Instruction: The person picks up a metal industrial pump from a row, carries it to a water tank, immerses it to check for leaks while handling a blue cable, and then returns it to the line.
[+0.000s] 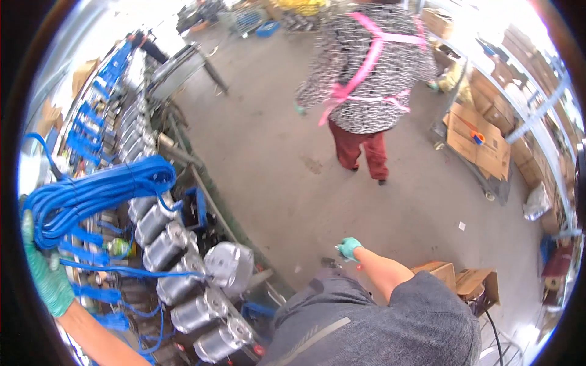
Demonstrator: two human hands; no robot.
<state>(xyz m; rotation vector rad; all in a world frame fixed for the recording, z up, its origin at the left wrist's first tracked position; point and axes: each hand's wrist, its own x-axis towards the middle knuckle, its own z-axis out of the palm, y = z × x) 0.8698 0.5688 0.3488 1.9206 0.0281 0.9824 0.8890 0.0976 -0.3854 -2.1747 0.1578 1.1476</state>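
Floor (274,152): grey; one co-worker (373,76), one cart (470,171)
Worktop (215,210): motors (198,311) along right edge
Left hand (46,274): clamped on one blue coil (101,195)
Right hand (349,249): apart, grip unclear

Coil (101,189): sitting at far left, in the left fingers (28,227).
Motors (165,247): lining up at left, beneath and beyond the coil.
Co-worker (373,73): standing ahead, right of the motors.
Cart (499,190): standing right of the co-worker, carrying cardboard (482,154).
Tape (477,138): lying on the cardboard.
Boxes (469,282): sitting at lower right, nearer than the cart.
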